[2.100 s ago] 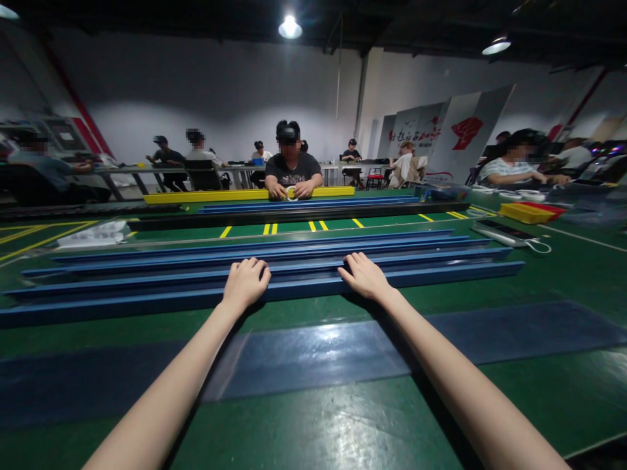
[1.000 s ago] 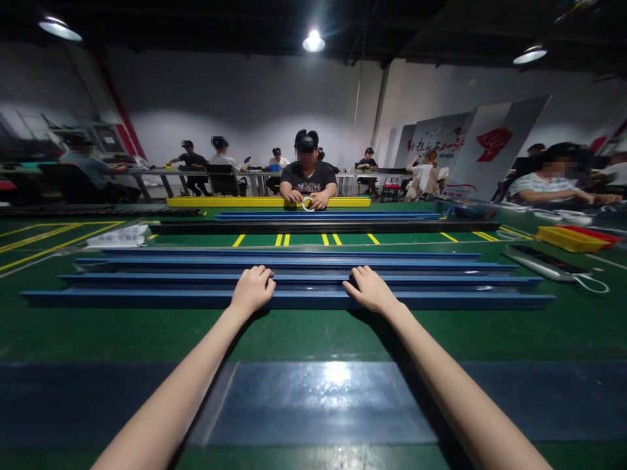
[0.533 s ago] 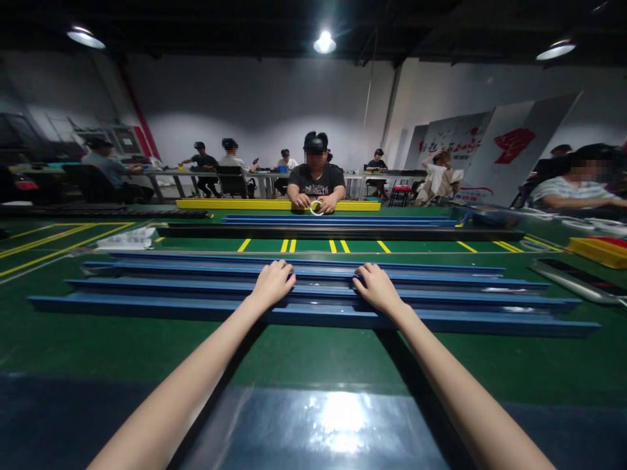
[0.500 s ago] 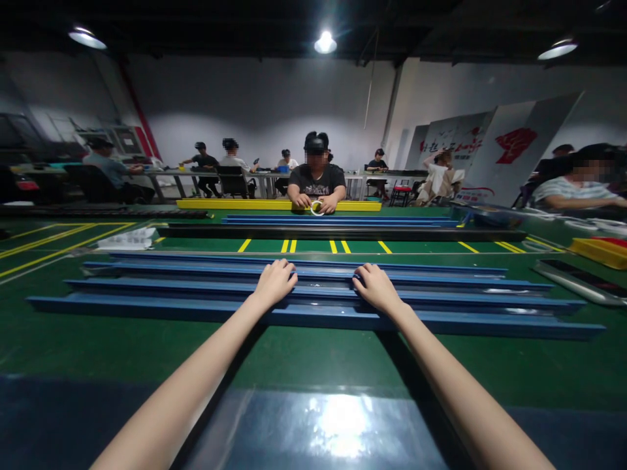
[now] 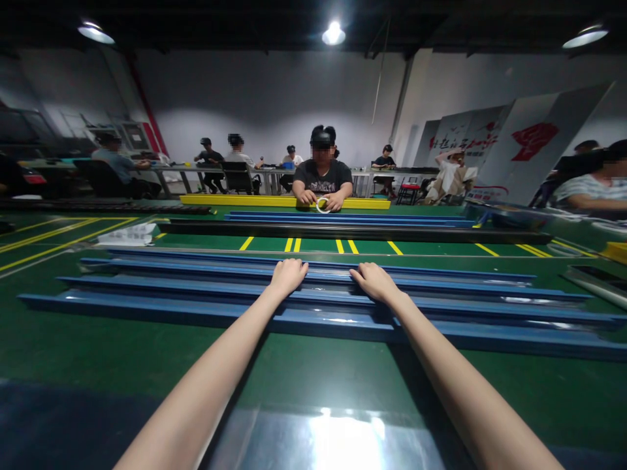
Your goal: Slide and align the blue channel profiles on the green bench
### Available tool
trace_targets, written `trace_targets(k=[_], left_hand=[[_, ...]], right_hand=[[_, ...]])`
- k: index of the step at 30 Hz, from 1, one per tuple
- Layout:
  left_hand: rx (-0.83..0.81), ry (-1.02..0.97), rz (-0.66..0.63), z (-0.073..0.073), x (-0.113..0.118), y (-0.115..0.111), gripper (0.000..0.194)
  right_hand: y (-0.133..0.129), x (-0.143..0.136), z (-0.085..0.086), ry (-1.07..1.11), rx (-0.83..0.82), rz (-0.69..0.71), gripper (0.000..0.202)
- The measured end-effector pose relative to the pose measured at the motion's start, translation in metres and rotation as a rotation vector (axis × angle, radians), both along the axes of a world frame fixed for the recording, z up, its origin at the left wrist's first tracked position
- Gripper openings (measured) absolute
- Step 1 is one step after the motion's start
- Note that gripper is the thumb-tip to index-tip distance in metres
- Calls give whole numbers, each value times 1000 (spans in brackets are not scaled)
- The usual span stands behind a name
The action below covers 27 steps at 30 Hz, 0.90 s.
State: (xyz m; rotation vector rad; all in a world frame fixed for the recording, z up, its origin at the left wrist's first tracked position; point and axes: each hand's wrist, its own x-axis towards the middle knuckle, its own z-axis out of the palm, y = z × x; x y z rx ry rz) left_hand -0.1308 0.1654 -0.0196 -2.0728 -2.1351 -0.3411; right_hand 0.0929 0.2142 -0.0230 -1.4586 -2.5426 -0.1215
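Observation:
Several long blue channel strips (image 5: 176,303) lie side by side across the green table in front of me. My left hand (image 5: 289,277) rests palm down on the far strips, left of the middle, its fingers curled over a blue edge. To the right, my right hand (image 5: 375,282) lies on the same strips with bent fingers and its thumb side turned inward. Both hands appear to hold one of the two farthest channels (image 5: 206,270); which one is partly hidden under the fingers. A short gap separates the hands.
Beyond the strips lie a long black bar (image 5: 353,232), more blue strips (image 5: 274,217) and a yellow bar (image 5: 235,202). A co-worker (image 5: 323,173) opposite holds a white ring (image 5: 323,205). White paper (image 5: 128,235) lies left, a phone-like device (image 5: 600,281) right.
My hands have come slightly closer together along the strips. The view has shifted a little, so the strips reach farther toward the right edge. The co-worker opposite still holds the ring.

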Motion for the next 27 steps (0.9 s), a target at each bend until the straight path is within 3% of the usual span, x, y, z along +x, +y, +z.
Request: trace_targets(k=[5, 10, 20, 27], left_hand=[[-32, -18, 41, -2, 2, 6, 49], [-6, -27, 75, 1, 2, 13, 47], [158, -20, 187, 43, 0, 8, 45], [336, 17, 165, 61, 4, -19, 49]], right_hand=[[6, -2, 0, 14, -100, -21, 51], [5, -4, 7, -12, -61, -47, 53], [-11, -15, 55, 65, 362, -196, 43], [-53, -5, 77, 86, 433, -264, 45]])
